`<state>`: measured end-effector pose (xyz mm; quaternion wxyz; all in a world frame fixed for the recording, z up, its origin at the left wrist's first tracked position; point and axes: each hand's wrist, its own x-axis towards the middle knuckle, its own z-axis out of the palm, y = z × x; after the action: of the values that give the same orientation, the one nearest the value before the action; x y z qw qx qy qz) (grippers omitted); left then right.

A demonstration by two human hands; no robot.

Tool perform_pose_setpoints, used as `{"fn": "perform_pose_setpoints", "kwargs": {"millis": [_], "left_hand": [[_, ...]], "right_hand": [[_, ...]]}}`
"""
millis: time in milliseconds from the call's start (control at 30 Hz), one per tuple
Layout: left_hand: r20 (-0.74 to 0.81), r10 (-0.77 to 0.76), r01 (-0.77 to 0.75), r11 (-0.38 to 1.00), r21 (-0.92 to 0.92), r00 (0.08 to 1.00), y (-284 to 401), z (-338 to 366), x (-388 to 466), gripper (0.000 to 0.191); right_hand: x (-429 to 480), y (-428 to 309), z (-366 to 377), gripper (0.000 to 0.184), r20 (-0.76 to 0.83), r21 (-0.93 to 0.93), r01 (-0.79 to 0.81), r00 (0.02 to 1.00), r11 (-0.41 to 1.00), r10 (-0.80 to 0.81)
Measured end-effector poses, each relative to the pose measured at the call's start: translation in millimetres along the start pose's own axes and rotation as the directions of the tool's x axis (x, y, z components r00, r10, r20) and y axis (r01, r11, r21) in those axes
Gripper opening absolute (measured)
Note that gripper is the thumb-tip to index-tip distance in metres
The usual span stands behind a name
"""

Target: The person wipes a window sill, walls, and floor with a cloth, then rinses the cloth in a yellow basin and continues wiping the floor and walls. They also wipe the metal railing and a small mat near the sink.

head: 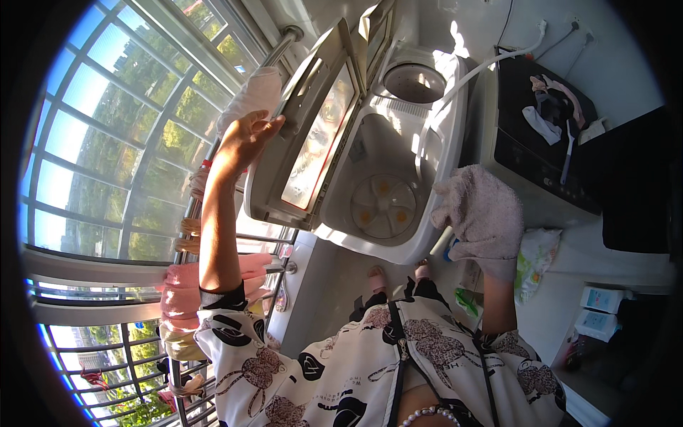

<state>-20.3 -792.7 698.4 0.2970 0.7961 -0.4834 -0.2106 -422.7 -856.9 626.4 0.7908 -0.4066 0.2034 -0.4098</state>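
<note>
My left hand (249, 140) is at the upper edge of a raised washing machine lid (267, 184), its fingertips against the rim. Below the lid, the wash tub (347, 181) of a twin-tub washing machine (456, 115) stands uncovered, with a round pulsator (383, 205) at its bottom. A fluffy greyish-pink cleaning mitt (485, 213) covers my right hand to the wrist, hiding the fingers. The mitt is beside the tub's right rim; whether it touches the rim is unclear. The smaller spin tub (413, 82) at the back is also uncovered, its lid (376, 40) tilted up.
To the right, a dark-topped appliance (512, 123) bears crumpled clothes (555, 104) and a long-handled brush (568, 152). A white hose (485, 64) crosses to the washer. At left, a metal rail (272, 53) with pink cloths (181, 291) runs along barred windows. Plastic bags (536, 256) lie at right.
</note>
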Motion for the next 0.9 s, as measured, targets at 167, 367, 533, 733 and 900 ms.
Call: {"fn": "perform_pose_setpoints", "kwargs": {"millis": [167,367,533,733,900], "left_hand": [[0.058,-0.098,0.105,0.986,-0.131,0.993,32,19,13,0.045],[0.113,-0.164,0.179,0.975,-0.131,0.980,14,36,40,0.033],[0.149,-0.095,0.126,0.968,-0.217,0.984,16,70,38,0.031],[0.035,0.000,0.002,0.997,-0.082,0.999,49,148,5,0.045],[-0.034,-0.025,0.026,1.000,0.016,0.999,69,208,-18,0.063]], "right_hand": [[13,-4,-26,0.024,0.086,-0.741,0.266,0.948,0.616,-0.306],[15,-27,-45,0.027,0.235,-0.949,0.193,0.961,-0.250,-0.148],[16,-31,-58,0.028,-0.032,-0.921,-0.020,0.999,0.389,-0.026],[7,-28,-82,0.024,0.325,-0.944,0.330,0.910,-0.023,-0.259],[3,-18,-87,0.018,0.011,0.001,-0.072,0.997,0.997,0.072]]}}
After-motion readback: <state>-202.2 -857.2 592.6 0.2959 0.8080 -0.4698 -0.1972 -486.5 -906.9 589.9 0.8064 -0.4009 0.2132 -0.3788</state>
